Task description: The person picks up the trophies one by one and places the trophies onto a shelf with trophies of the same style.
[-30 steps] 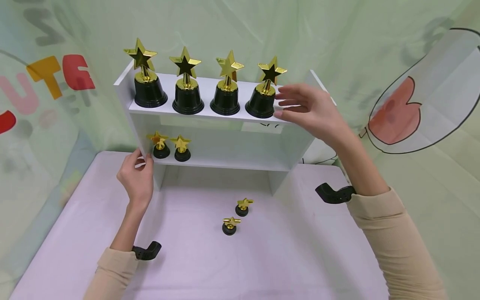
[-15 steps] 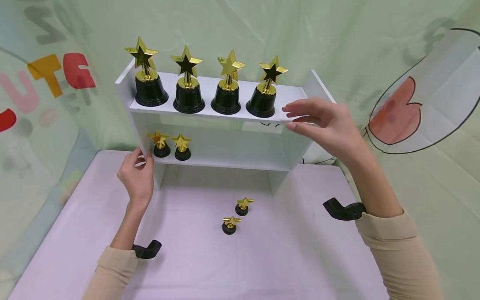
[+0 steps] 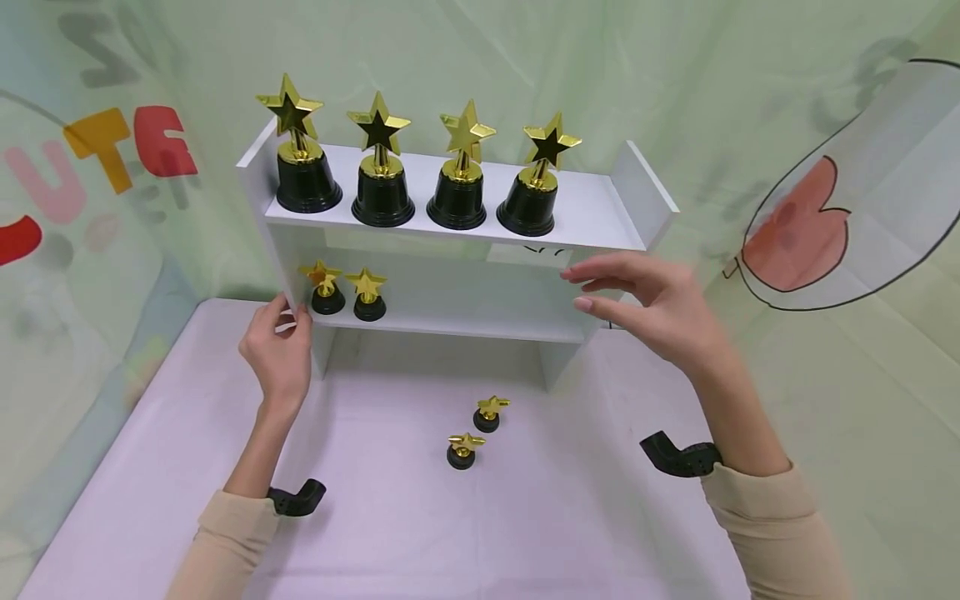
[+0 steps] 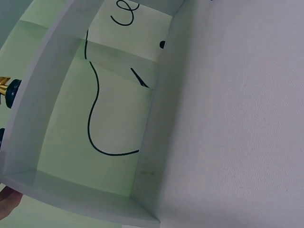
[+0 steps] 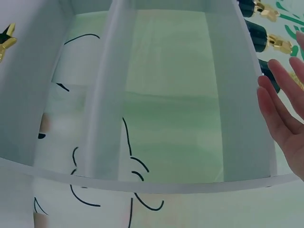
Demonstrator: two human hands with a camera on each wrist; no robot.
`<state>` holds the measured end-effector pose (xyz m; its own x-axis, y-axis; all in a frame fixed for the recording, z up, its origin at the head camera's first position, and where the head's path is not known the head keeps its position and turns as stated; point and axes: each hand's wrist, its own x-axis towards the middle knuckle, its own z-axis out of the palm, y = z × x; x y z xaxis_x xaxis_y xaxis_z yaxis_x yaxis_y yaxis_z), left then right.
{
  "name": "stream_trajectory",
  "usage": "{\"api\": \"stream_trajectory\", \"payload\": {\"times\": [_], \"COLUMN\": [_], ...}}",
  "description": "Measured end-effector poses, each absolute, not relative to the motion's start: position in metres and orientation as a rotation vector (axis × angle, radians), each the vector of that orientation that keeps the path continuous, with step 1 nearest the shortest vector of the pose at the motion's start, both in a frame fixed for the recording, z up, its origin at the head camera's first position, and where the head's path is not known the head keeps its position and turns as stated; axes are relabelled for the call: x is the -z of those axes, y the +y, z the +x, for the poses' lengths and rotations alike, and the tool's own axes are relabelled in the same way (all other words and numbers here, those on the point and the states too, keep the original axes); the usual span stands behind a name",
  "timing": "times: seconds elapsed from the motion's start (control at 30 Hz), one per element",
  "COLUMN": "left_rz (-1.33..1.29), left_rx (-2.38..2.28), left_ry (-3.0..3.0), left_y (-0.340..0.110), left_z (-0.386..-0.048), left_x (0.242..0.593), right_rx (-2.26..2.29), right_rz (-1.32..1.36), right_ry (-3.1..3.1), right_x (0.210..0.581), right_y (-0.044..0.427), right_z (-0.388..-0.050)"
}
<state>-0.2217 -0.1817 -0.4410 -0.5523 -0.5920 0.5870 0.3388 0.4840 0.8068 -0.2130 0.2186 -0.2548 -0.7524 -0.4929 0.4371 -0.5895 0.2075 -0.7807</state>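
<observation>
My left hand [image 3: 279, 350] pinches the lower left side panel of a white shelf unit [image 3: 480, 321]; in the left wrist view only a bit of that hand [image 4: 8, 202] shows by the unit. In front of the unit's right side hovers my right hand [image 3: 652, 308], fingers extended, thumb apart, holding nothing. Several large star trophies, including the rightmost trophy [image 3: 527, 204], stand in a row on the top board. Two small star trophies [image 3: 369, 307] occupy the left of the middle board. Another two small trophies, a rear one [image 3: 487, 417] and a front one [image 3: 461, 455], stand on the table.
A white cloth [image 3: 390, 517] covers the table under the unit. Behind hangs a pale green curtain [image 3: 570, 58] with printed letters and drawings. Raised side panels, such as the right panel [image 3: 645, 196], bound the top board.
My right hand has drawn away from the rightmost large trophy, moving right and then down to the middle board's level. The left hand keeps its hold on the unit; the trophies stay put.
</observation>
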Motion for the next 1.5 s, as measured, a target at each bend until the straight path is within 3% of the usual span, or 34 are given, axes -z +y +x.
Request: {"api": "stream_trajectory", "payload": {"times": [0.87,1.5], "left_rz": [0.210,0.205], "left_rx": [1.227,1.229], "left_ry": [-1.794,-1.798], "left_y": [-0.183,-0.184], "left_z": [-0.221,-0.222], "left_x": [0.442,0.443], "right_rx": [-1.376,-1.359], "right_rz": [0.829,0.825], "right_ry": [-2.695,-2.735], "right_x": [0.345,0.407], "right_y": [0.221,0.211], "right_z": [-0.200,-0.196]}}
